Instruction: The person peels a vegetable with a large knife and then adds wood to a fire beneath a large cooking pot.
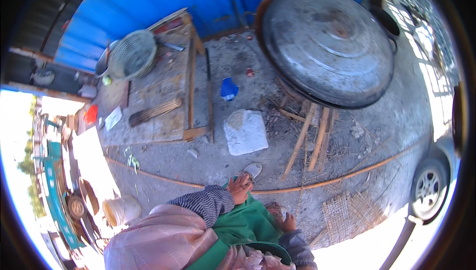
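Observation:
My left hand (240,188) lies at the lower front edge of a green apron (245,218), beside a light shoe (253,169); whether it grips the cloth is unclear. Close to the apron's right edge is my right hand (288,222), partly hidden, its fingers bent near the other shoe. A long thin bamboo pole (334,177) lies across the ground at my feet. Ahead of me a whitish slab-like block (246,136) rests on the concrete, with a blue scrap (228,89) beyond it.
A huge metal lid (327,43) covers a stove at the upper right, with wooden sticks (319,140) jutting from below. The low wooden table (156,84) at left holds a plastic colander (134,54) and a bundled-stick brush (156,112). A woven mat (349,214) and a bucket (122,210) flank me.

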Demonstrator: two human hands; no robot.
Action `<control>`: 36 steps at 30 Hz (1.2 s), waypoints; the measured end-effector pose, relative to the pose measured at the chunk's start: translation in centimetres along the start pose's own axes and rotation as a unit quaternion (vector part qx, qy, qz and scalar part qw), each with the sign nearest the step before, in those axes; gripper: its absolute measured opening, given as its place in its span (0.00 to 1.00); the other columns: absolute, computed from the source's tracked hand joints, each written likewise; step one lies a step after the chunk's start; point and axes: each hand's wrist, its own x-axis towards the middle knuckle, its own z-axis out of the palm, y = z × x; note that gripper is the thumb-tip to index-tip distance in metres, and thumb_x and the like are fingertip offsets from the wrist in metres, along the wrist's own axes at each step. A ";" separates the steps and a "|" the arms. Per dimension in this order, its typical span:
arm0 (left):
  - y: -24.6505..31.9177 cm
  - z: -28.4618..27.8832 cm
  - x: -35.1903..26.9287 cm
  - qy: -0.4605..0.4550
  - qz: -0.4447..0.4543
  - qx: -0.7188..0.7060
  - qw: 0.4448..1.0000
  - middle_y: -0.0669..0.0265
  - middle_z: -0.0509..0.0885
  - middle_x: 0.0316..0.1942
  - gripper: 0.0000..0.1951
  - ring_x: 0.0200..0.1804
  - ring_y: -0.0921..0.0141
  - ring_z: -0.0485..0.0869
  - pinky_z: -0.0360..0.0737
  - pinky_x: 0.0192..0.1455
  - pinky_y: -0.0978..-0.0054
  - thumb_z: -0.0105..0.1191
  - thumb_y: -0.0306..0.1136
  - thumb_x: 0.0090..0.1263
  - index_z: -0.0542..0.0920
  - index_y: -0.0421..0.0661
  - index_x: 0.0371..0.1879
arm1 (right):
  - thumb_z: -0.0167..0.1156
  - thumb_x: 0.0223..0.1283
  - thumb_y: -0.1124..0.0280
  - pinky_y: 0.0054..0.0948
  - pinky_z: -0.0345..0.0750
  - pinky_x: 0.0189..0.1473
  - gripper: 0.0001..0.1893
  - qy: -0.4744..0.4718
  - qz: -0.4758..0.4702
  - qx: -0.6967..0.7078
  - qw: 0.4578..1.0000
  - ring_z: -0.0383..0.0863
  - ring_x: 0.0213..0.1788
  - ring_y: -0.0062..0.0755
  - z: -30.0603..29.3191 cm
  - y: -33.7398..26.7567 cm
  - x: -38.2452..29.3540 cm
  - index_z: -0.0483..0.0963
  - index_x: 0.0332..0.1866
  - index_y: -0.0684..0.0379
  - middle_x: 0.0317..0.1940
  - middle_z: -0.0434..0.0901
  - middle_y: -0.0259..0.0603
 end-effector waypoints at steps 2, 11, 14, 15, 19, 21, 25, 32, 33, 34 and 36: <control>-0.4 -0.3 -3.2 -0.055 -0.080 -0.049 0.994 0.56 0.51 0.78 0.33 0.75 0.54 0.58 0.62 0.68 0.41 0.53 0.46 0.66 0.66 0.53 0.72 | 0.62 0.57 0.49 0.52 0.68 0.67 0.45 -0.047 0.003 -0.003 0.999 0.68 0.65 0.69 4.2 2.0 -6.6 0.56 0.72 0.70 0.64 0.65 0.72; -10.7 -3.7 -17.5 -0.022 -0.278 -0.219 0.935 0.58 0.61 0.72 0.31 0.69 0.52 0.69 0.73 0.63 0.45 0.53 0.47 0.65 0.68 0.58 0.69 | 0.57 0.63 0.51 0.45 0.69 0.67 0.39 -0.190 -0.012 -0.029 0.981 0.68 0.67 0.64 -2.4 -1.0 -9.5 0.58 0.70 0.71 0.66 0.66 0.70; -13.4 -0.7 -27.4 0.033 -0.381 -0.290 0.877 0.55 0.65 0.70 0.32 0.68 0.52 0.70 0.70 0.68 0.51 0.54 0.47 0.65 0.69 0.52 0.69 | 0.56 0.64 0.50 0.44 0.70 0.66 0.37 -0.209 -0.042 -0.054 0.976 0.69 0.67 0.60 -4.5 -4.5 -10.0 0.61 0.69 0.69 0.66 0.67 0.67; -13.5 1.0 -31.0 0.060 -0.422 -0.311 0.849 0.54 0.66 0.70 0.32 0.68 0.52 0.71 0.69 0.70 0.53 0.55 0.47 0.64 0.71 0.50 0.68 | 0.56 0.64 0.50 0.44 0.70 0.66 0.36 -0.219 -0.052 -0.063 0.972 0.70 0.67 0.59 -5.1 -5.4 -10.1 0.62 0.69 0.69 0.66 0.68 0.66; -13.1 14.8 -44.7 0.074 -0.556 -0.418 0.714 0.51 0.72 0.66 0.31 0.67 0.53 0.72 0.70 0.70 0.61 0.61 0.49 0.59 0.78 0.47 0.61 | 0.53 0.66 0.48 0.43 0.75 0.60 0.33 -0.295 -0.120 -0.168 0.933 0.74 0.65 0.51 -3.5 -6.2 -7.8 0.68 0.65 0.66 0.62 0.75 0.57; -11.4 18.4 -49.9 0.094 -0.606 -0.453 0.647 0.50 0.76 0.63 0.30 0.66 0.53 0.75 0.71 0.69 0.63 0.62 0.47 0.59 0.79 0.44 0.60 | 0.52 0.67 0.48 0.45 0.77 0.57 0.32 -0.312 -0.121 -0.175 0.926 0.77 0.61 0.53 -2.2 -8.7 -9.4 0.69 0.64 0.66 0.59 0.76 0.58; -11.7 22.9 -55.6 0.124 -0.599 -0.551 0.567 0.49 0.72 0.67 0.31 0.68 0.54 0.72 0.70 0.70 0.63 0.60 0.46 0.60 0.77 0.44 0.62 | 0.52 0.66 0.50 0.48 0.77 0.53 0.29 -0.276 -0.127 -0.202 0.931 0.79 0.57 0.55 3.9 -5.6 -8.3 0.73 0.60 0.64 0.54 0.78 0.61; -16.4 31.2 -59.4 0.200 -0.568 -0.602 0.525 0.48 0.78 0.61 0.30 0.67 0.54 0.74 0.69 0.70 0.63 0.60 0.48 0.61 0.79 0.40 0.59 | 0.53 0.65 0.50 0.48 0.77 0.54 0.27 -0.300 -0.165 -0.252 0.905 0.80 0.55 0.55 10.7 -23.1 -10.7 0.74 0.58 0.63 0.53 0.79 0.61; -18.0 30.7 -60.1 0.220 -0.562 -0.607 0.517 0.49 0.79 0.60 0.31 0.66 0.54 0.75 0.69 0.70 0.63 0.61 0.48 0.60 0.79 0.40 0.59 | 0.53 0.64 0.50 0.48 0.77 0.54 0.27 -0.295 -0.176 -0.259 0.903 0.80 0.55 0.55 11.3 -25.9 -10.9 0.75 0.58 0.63 0.53 0.79 0.61; -20.1 31.2 -61.0 0.231 -0.548 -0.634 0.494 0.50 0.81 0.60 0.32 0.65 0.54 0.77 0.70 0.69 0.63 0.62 0.49 0.59 0.79 0.40 0.60 | 0.53 0.64 0.51 0.48 0.77 0.54 0.27 -0.292 -0.190 -0.267 0.898 0.80 0.55 0.56 12.0 -28.9 -11.0 0.75 0.58 0.63 0.52 0.79 0.61; -24.3 33.5 -63.3 0.302 -0.524 -0.652 0.458 0.48 0.82 0.58 0.29 0.63 0.55 0.79 0.73 0.67 0.64 0.62 0.44 0.61 0.79 0.40 0.59 | 0.53 0.64 0.51 0.48 0.77 0.54 0.27 -0.303 -0.217 -0.294 0.880 0.80 0.55 0.56 13.5 -33.6 -12.1 0.75 0.57 0.62 0.52 0.80 0.61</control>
